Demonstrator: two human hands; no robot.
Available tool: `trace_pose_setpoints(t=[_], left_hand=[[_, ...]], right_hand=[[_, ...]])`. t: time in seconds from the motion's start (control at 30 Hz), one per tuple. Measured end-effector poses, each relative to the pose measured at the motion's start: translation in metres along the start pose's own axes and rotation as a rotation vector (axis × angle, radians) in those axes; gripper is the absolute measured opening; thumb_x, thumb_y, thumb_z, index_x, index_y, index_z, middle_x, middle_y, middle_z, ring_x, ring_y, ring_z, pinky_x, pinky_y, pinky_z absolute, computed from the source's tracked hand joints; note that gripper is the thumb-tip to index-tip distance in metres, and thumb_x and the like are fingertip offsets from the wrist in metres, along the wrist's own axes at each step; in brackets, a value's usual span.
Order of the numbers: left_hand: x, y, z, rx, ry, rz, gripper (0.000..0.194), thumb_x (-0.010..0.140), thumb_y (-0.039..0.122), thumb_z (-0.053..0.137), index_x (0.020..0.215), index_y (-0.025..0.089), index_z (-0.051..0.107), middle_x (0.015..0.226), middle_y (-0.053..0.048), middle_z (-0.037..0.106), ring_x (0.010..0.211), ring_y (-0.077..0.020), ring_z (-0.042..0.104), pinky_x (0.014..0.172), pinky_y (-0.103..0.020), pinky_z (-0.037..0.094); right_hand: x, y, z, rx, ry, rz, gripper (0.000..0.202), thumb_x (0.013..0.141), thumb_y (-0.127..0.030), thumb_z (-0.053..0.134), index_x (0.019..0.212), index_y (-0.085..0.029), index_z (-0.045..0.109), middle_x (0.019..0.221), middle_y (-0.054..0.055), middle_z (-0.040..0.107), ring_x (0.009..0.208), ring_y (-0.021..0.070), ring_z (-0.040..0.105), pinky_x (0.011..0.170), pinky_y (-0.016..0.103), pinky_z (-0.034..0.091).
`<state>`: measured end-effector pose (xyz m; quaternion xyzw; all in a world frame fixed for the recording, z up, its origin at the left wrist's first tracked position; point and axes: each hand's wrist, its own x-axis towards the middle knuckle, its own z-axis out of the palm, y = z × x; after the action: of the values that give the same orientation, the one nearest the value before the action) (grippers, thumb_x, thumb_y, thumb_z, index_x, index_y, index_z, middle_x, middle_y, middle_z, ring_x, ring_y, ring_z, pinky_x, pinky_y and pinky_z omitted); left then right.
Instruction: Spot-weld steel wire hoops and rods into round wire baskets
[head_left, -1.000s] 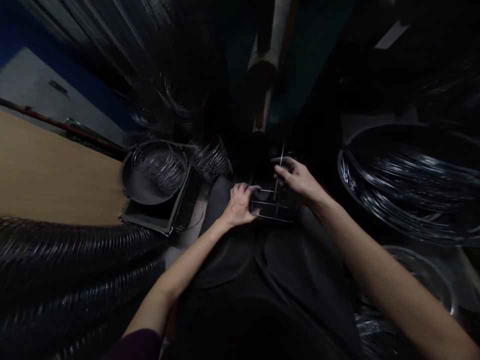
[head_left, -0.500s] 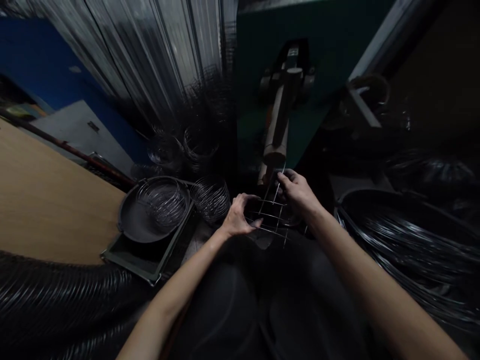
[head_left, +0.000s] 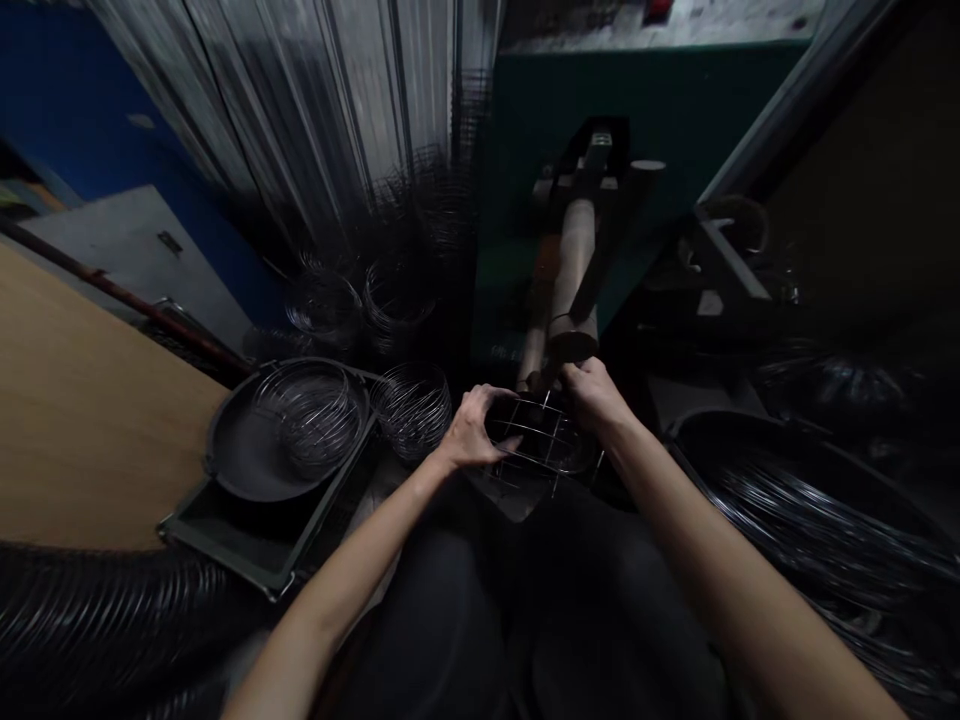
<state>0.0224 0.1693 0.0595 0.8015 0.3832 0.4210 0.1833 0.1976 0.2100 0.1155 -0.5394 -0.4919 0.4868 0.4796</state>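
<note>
A round wire frame (head_left: 553,432) of crossing thin rods and curved rings lies between my hands, over my lap. My left hand (head_left: 474,428) is curved round the frame's left side, thumb below and fingers above. At the frame's upper right, my right hand (head_left: 594,392) is closed in a pinch just under the blunt end of a thick metal cylinder (head_left: 574,300) of the machine. A thin straight wire (head_left: 547,399) shows beside its fingertips; the fingers hide most of what they grip. A second, thinner bar (head_left: 532,350) sits just below the cylinder.
The green machine body (head_left: 517,130) stands ahead. To the left, a dark round pan (head_left: 240,455) holds wire rings on a green-edged tray (head_left: 277,580), with a ring stack (head_left: 412,410) beside it. A large basin (head_left: 694,425) of wires lies right. Black coils (head_left: 97,600) fill the lower left.
The view has shifted, bringing more of the machine's top into sight. My right hand is now closer under the cylinder's end, and the wire at its fingers is more hidden. My left hand keeps its hold.
</note>
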Motion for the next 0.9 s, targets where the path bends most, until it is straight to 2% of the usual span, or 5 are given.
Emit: trace_pose_setpoints(t=[0.17, 0.4, 0.67, 0.8, 0.9], left_hand=[[0.003, -0.005, 0.000, 0.001, -0.017, -0.010, 0.050, 0.064, 0.035, 0.067, 0.108, 0.017, 0.051, 0.103, -0.009, 0.060, 0.095, -0.0235, 0.056, 0.085, -0.039, 0.044], [0.009, -0.008, -0.002, -0.027, -0.001, 0.000, 0.049, 0.063, 0.034, 0.067, 0.107, 0.018, 0.052, 0.103, -0.009, 0.060, 0.094, -0.0231, 0.056, 0.084, -0.039, 0.044], [0.015, -0.010, -0.004, -0.021, -0.004, 0.007, 0.048, 0.061, 0.032, 0.069, 0.104, 0.017, 0.053, 0.101, -0.008, 0.061, 0.093, -0.0229, 0.057, 0.083, -0.038, 0.044], [0.017, -0.009, -0.008, -0.045, -0.041, -0.018, 0.047, 0.062, 0.036, 0.069, 0.102, 0.017, 0.054, 0.099, -0.008, 0.062, 0.089, -0.0210, 0.058, 0.080, -0.036, 0.046], [0.015, -0.003, -0.013, -0.071, -0.080, -0.082, 0.048, 0.063, 0.036, 0.069, 0.104, 0.017, 0.054, 0.099, -0.007, 0.061, 0.089, -0.0213, 0.059, 0.080, -0.038, 0.048]], right_hand=[[0.004, 0.000, 0.002, -0.049, 0.046, -0.030, 0.038, 0.064, -0.052, 0.060, 0.077, -0.021, 0.044, 0.050, -0.005, 0.042, 0.041, 0.0089, 0.038, 0.038, 0.023, 0.032], [0.012, 0.004, 0.002, -0.036, 0.074, -0.012, 0.029, 0.064, -0.042, 0.060, 0.081, -0.021, 0.047, 0.054, -0.004, 0.048, 0.045, 0.0119, 0.044, 0.041, 0.025, 0.038], [0.022, 0.018, -0.001, 0.067, 0.023, -0.006, 0.030, 0.066, -0.041, 0.064, 0.081, -0.021, 0.047, 0.059, -0.004, 0.049, 0.049, 0.0116, 0.046, 0.046, 0.025, 0.041], [0.030, 0.025, 0.001, 0.070, 0.039, -0.017, 0.031, 0.071, -0.047, 0.061, 0.083, -0.022, 0.048, 0.055, -0.006, 0.044, 0.046, 0.0114, 0.044, 0.045, 0.025, 0.040], [0.029, 0.022, 0.006, -0.018, 0.051, -0.035, 0.024, 0.081, -0.044, 0.052, 0.085, -0.020, 0.051, 0.058, -0.004, 0.050, 0.052, 0.0118, 0.049, 0.050, 0.024, 0.043]])
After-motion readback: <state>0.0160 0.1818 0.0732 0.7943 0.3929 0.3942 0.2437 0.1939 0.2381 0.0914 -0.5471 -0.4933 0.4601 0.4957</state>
